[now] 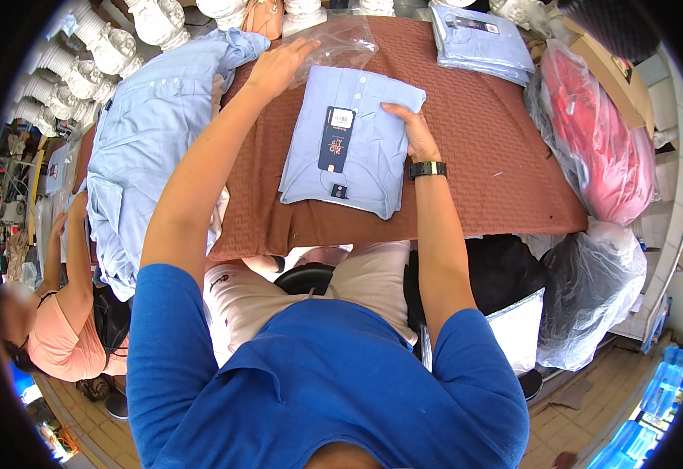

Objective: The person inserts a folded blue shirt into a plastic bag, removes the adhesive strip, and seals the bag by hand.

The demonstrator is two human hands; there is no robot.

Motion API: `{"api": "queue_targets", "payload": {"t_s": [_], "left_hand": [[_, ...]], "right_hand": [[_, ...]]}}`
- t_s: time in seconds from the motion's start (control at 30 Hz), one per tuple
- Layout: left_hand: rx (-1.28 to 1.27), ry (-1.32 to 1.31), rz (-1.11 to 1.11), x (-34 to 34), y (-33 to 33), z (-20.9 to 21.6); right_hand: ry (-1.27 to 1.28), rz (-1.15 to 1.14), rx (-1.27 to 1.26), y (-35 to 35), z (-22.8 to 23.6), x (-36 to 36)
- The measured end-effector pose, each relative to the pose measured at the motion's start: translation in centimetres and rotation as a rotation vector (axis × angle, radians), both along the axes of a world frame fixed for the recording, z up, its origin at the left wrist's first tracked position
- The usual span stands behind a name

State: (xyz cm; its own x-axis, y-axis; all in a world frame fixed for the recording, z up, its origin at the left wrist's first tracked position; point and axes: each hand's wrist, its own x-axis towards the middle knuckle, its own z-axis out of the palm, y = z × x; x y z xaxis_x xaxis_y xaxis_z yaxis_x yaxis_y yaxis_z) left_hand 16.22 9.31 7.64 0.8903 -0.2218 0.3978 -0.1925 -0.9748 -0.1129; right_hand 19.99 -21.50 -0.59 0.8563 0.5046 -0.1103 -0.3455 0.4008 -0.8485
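While your right hand (413, 133) presses flat on the right edge of the folded light-blue shirt (353, 148), fingers together and laid on the cloth, your left hand (279, 66) reaches past it to the clear plastic bag (341, 43). Left fingers look loosely spread on the bag's edge; a pinch is hard to tell from here. Shirt lies mid-counter on the brown woven cloth (482, 141), dark hang tag (336, 139) on its front. Black wristwatch (427, 169) on your right wrist. Unfolded blue shirts (146, 141) heaped at left, bagged shirt stack (482, 43) at far right, red bundle in plastic (599, 148) beside the counter.
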Motion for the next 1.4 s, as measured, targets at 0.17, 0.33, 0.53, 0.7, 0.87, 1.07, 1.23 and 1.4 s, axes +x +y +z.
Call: {"api": "queue_targets", "payload": {"t_s": [0.17, 0.33, 0.53, 0.7, 0.87, 1.07, 1.23, 1.4], "left_hand": [[-0.11, 0.052, -0.205, -1.3, -2.2, -1.0], [-0.086, 0.041, -0.156, -2.4, -3.8, -1.5], [-0.044, 0.046, -0.161, -4.4, -7.9, -2.0], [0.03, -0.163, -0.236, -4.2, -8.8, -3.9], [0.013, -0.125, -0.286, -3.6, -10.5, -2.6], [-0.028, -0.062, -0.249, -3.0, -12.0, -2.3], [-0.118, -0.048, -0.272, -2.2, -11.7, -3.0], [-0.016, -0.114, -0.23, -1.8, -12.0, -2.7]], "right_hand": [[0.012, -0.001, 0.02, 0.1, 0.3, -0.3], [0.002, -0.04, 0.007, 0.6, 0.4, -0.4], [-0.008, -0.043, 0.031, 1.2, 0.3, -0.1], [-0.017, -0.019, 0.017, 2.3, 0.9, -0.4], [-0.008, -0.042, 0.013, 2.0, 0.4, 0.0], [-0.031, -0.053, -0.048, 2.0, 0.6, 0.0], [0.005, -0.061, -0.147, 2.4, 1.4, -0.4], [-0.125, -0.099, -0.106, 2.9, 0.4, 0.2]]}}
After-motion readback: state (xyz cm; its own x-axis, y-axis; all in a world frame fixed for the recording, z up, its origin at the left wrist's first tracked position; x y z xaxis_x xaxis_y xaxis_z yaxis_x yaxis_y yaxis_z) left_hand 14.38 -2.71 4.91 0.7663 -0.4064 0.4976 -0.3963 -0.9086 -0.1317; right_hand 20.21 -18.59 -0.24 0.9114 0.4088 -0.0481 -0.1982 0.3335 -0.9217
